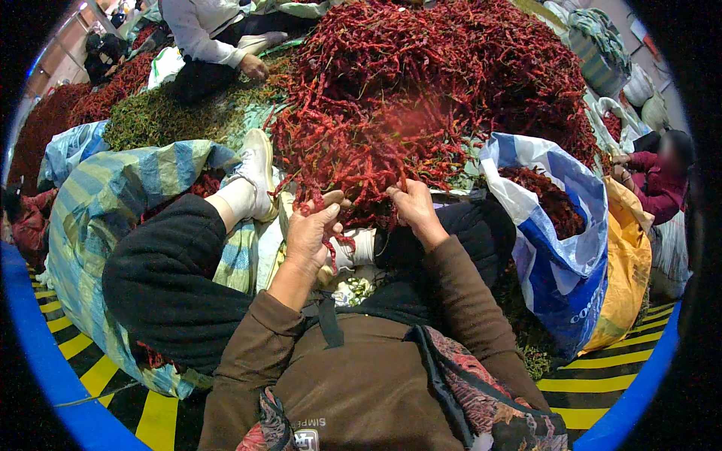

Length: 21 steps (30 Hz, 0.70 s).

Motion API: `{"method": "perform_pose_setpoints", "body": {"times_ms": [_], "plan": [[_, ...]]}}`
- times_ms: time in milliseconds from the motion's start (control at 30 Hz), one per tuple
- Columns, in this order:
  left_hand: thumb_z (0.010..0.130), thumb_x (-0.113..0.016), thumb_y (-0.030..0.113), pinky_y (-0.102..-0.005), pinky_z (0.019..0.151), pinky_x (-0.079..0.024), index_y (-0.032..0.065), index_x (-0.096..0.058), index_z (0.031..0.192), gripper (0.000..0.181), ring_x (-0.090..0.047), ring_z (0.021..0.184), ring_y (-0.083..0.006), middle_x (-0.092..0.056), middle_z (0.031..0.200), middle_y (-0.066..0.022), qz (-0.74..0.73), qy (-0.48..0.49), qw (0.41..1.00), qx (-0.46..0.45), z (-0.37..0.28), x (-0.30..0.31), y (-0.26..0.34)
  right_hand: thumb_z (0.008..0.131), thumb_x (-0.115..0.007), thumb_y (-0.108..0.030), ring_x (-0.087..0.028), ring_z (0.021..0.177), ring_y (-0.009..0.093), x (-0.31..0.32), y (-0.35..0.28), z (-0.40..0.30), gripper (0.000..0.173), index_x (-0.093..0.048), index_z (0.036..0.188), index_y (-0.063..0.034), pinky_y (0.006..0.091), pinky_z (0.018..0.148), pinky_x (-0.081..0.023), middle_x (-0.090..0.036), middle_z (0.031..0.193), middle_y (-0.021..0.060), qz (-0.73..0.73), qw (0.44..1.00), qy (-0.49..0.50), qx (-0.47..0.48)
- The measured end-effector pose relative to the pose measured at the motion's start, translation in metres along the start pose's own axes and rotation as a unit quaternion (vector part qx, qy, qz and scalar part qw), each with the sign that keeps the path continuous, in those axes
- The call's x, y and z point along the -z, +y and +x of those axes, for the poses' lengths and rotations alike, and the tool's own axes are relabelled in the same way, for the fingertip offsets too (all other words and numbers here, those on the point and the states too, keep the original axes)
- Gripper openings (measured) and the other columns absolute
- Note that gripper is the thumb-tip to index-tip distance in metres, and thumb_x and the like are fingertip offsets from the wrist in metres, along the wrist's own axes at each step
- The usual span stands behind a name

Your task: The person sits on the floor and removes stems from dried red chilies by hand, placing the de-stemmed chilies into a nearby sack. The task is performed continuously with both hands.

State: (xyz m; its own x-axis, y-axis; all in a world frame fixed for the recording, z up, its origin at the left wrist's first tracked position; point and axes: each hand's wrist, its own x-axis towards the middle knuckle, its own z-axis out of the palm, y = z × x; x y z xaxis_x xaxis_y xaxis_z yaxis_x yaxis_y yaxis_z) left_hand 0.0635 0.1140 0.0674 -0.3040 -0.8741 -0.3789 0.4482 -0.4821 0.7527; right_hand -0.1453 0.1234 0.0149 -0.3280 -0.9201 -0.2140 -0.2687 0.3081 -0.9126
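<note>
A large heap of dried red chili peppers [445,73] rises in front of me, its near edge reaching my lap. My left hand [313,228] is closed around a few chili peppers [333,253], some hanging below the palm. To its right, my right hand [414,208] pinches a chili at the heap's near edge between thumb and fingers. Small green stems [356,290] lie between my crossed legs, below the hands.
At my left is a blue-and-green striped woven sack [96,208] with red chilies; at my right, a blue-and-white sack [541,152] of dark red chilies beside a yellow sack [626,253]. Green stems [163,115] are piled ahead left. A co-worker's hand [254,66] is near them; another person [660,175] sits far right.
</note>
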Motion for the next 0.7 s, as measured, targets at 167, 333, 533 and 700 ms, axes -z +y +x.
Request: {"method": "perform_pose_setpoints", "body": {"times_ms": [167,333,533,700], "plan": [[0.08,-0.057,-0.004,-0.0231,0.049,-0.046,-0.003,-0.062,0.095,0.016,-0.063,0.072,-0.0176,-0.065,0.085,-0.0102,0.016,0.02,0.999,0.032,0.001,0.003,-0.007,0.071,-0.066,-0.021,-0.061,0.072,0.041,-0.02,0.001,0.029,0.025,-0.064,0.071,0.0037,0.0453,0.069,-0.047,-0.061,0.073,0.0263,-0.208,0.968,0.135,0.028],[0.08,-0.058,-0.001,-0.0238,0.05,-0.046,-0.0018,-0.062,0.094,0.015,-0.062,0.071,-0.0164,-0.064,0.081,-0.0096,0.017,0.038,0.999,0.021,0.003,0.011,-0.006,0.072,-0.07,-0.024,-0.063,0.068,0.026,-0.033,-0.018,0.03,0.028,-0.065,0.08,0.002,0.0378,0.065,-0.047,-0.064,0.071,0.0156,-0.163,0.974,0.156,0.023],[0.08,-0.059,0.002,-0.0231,0.051,-0.045,-0.0005,-0.063,0.094,0.014,-0.062,0.07,-0.0144,-0.065,0.079,-0.0094,0.027,0.06,0.998,-0.003,0.004,0.013,0.0,0.079,-0.067,-0.012,-0.047,0.051,0.008,0.01,-0.059,0.024,0.013,-0.058,0.074,-0.0032,0.0261,0.046,-0.039,-0.049,0.058,-0.0025,0.147,0.987,-0.001,0.071],[0.079,-0.06,-0.001,-0.0237,0.05,-0.045,-0.0019,-0.063,0.094,0.015,-0.063,0.073,-0.016,-0.065,0.085,-0.0088,0.022,0.068,0.997,-0.032,0.003,0.008,0.001,0.087,-0.056,-0.011,-0.032,0.044,0.004,0.029,-0.092,0.001,0.005,-0.058,0.089,-0.0069,0.0206,0.038,-0.024,-0.037,0.056,-0.0075,0.326,0.933,-0.146,0.031]]}}
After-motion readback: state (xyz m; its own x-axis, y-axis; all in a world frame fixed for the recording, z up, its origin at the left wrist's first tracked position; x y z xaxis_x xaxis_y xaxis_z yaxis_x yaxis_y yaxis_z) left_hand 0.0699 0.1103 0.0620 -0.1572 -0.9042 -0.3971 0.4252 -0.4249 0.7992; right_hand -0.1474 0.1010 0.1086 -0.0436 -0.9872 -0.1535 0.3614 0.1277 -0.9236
